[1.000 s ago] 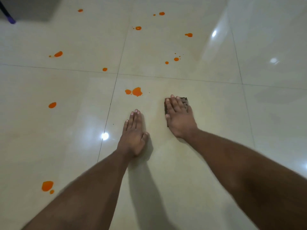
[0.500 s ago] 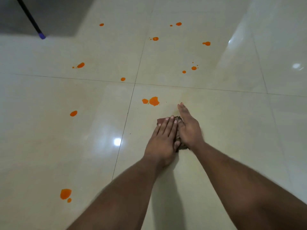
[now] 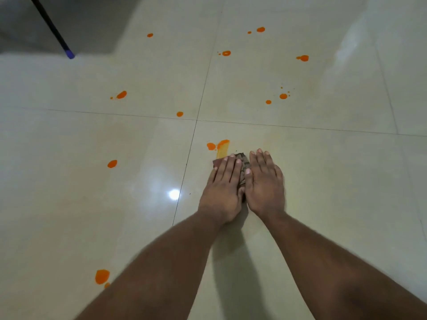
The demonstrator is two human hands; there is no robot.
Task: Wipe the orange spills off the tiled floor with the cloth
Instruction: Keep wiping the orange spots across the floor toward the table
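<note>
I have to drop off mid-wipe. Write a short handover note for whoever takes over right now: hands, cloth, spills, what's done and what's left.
Left hand and right hand: both flat, fingers straight, pressing side by side on the cloth.
Cloth: bunched under both hands, just below the nearest spill.
Done: that spill is partly smeared into a pale streak; its small left drop is intact.
Left: finish that spill, then the drops across the tiled floor, including the big one near the left forearm, one at mid left and the far scatter.
</note>
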